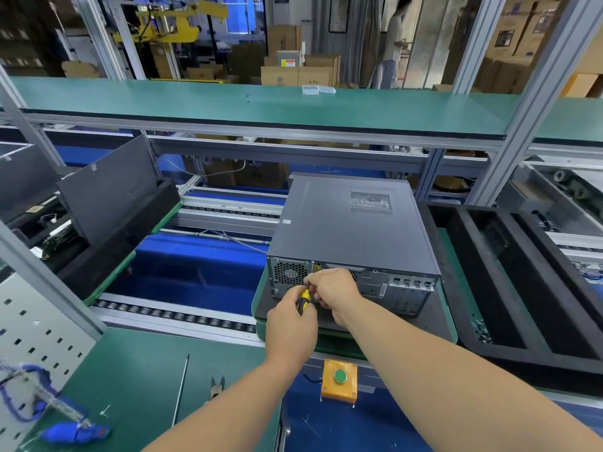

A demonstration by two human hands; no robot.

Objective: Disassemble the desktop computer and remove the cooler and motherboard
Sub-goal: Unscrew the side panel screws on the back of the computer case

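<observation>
Computer: a dark grey metal desktop computer case (352, 223) lies flat on a black pad, its rear panel facing the person.
Left hand (291, 324): grips the yellow-and-black handled screwdriver (305, 299), its tip at the rear panel beside the round fan grille (290, 274).
Right hand (334, 288): fingers pinch the screwdriver's shaft near the tip.
Surface: green mat (137, 370) carrying a long thin metal rod (180, 389) and small cutters (217, 386).
Button: an orange box with a green push-button (340, 376) sits near the forearms.

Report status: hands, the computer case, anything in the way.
Both hands on yellow-and-black screwdriver: left hand grips handle, right hand pinches near tip. Dark grey desktop computer case closed, cover on. Nothing blocking rear panel.
</observation>
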